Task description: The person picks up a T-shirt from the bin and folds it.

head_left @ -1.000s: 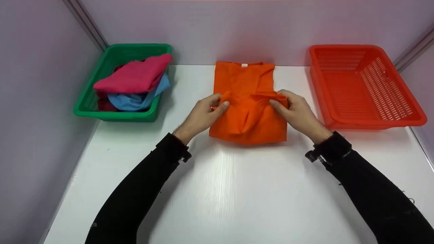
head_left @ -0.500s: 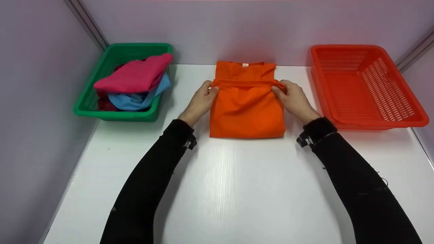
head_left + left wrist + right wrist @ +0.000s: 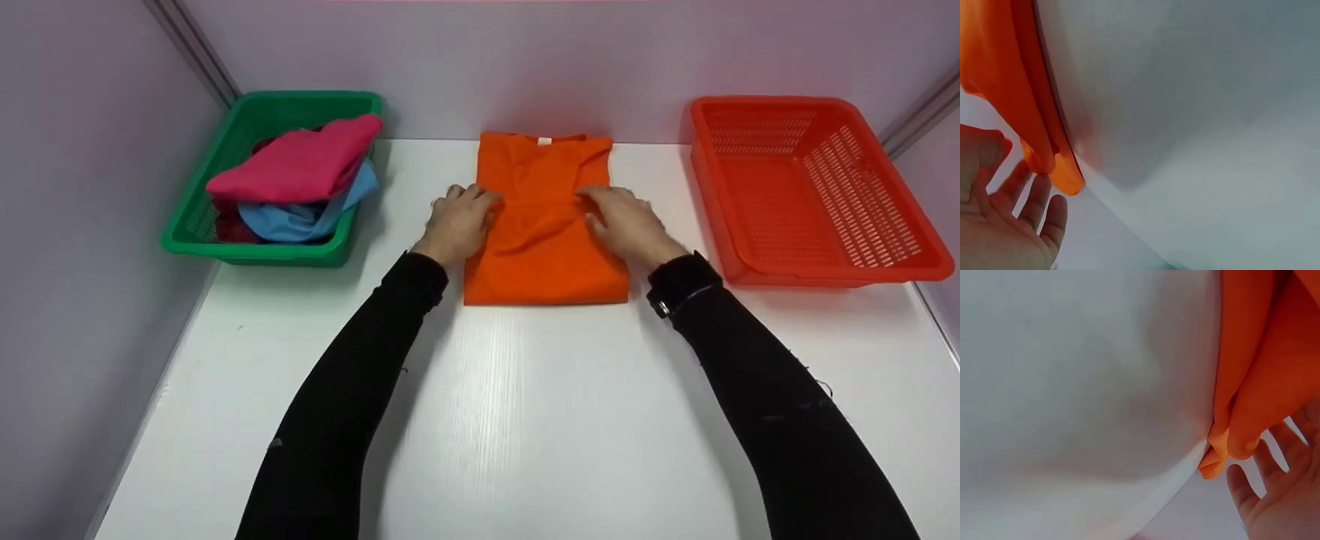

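Observation:
An orange shirt (image 3: pixel 547 259) lies folded against the back of the white table, a small white label at its far edge. Its lower part is folded up over the middle, leaving soft creases. At the shirt's left side my left hand (image 3: pixel 459 225) rests with loose fingers, holding nothing. My right hand (image 3: pixel 628 226) lies over the right side, its fingers also loose. In the left wrist view the spread fingers (image 3: pixel 1036 202) are beside the layered orange edge. The right wrist view shows the other hand (image 3: pixel 1286 495) likewise, fingers apart near the folded cloth.
A green basket (image 3: pixel 259 255) at the back left holds a pink cloth (image 3: pixel 296 166), a light blue cloth (image 3: pixel 289 223) and dark red cloth. At the back right stands a red basket (image 3: pixel 840 274) with slotted sides. Pale walls bound the table at left, back and right.
Both hands carried the shirt's lower edge toward the back, laid it down and let go of it. The fingers have since loosened and the hands now rest at the shirt's sides.

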`<state>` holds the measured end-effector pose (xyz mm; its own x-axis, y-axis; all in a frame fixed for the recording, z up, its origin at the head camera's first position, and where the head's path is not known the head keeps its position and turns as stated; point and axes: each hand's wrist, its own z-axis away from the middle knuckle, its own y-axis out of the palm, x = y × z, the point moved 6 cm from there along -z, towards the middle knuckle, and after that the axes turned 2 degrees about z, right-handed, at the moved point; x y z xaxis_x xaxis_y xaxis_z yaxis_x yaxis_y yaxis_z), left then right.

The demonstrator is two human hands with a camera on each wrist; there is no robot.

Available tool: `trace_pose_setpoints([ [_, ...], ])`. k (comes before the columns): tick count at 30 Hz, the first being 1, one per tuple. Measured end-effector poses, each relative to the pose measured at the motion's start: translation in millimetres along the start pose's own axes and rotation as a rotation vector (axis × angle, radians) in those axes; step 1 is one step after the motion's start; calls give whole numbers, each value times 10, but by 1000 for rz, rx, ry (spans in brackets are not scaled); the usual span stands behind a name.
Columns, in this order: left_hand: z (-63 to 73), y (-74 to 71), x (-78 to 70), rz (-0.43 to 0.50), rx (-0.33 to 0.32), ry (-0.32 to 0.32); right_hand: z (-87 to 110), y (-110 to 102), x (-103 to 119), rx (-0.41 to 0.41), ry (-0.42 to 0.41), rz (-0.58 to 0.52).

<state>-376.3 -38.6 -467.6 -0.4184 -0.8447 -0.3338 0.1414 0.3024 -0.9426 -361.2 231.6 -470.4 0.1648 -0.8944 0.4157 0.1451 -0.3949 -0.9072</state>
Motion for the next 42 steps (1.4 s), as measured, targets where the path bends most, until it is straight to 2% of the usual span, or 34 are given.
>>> trace_pose_setpoints([
  [3,-56,43,6,-70,71,-1,-46,34,-8,26,-4,52],
  [6,-93,52,20,-111,88,-12,-67,26,-55,8,16,89],
  [10,-136,0,54,-114,25,-36,-62,-18,-140,-22,45,93],
  [16,-199,-48,145,-67,-97,-97,-42,-76,-302,-75,106,-9],
  [19,-170,-57,111,-76,-133,-77,-16,-92,-293,-118,82,-21],
  [21,-126,-60,44,-100,-132,-27,12,-91,-248,-129,50,-7],
  [24,-6,-46,-104,-128,-72,98,96,-60,-110,-74,-22,42],
  [26,126,-18,-191,-125,12,189,189,-6,11,11,-90,85],
  [28,285,30,-244,-104,122,264,320,61,138,108,-173,123],
  [31,538,122,-257,-93,299,327,545,176,265,242,-268,187],
  [34,731,199,-220,-122,407,344,732,280,298,341,-296,248],
  [37,832,248,-175,-177,418,334,838,351,286,384,-292,299],
  [42,834,286,-181,-257,323,339,880,387,304,335,-279,340],
])
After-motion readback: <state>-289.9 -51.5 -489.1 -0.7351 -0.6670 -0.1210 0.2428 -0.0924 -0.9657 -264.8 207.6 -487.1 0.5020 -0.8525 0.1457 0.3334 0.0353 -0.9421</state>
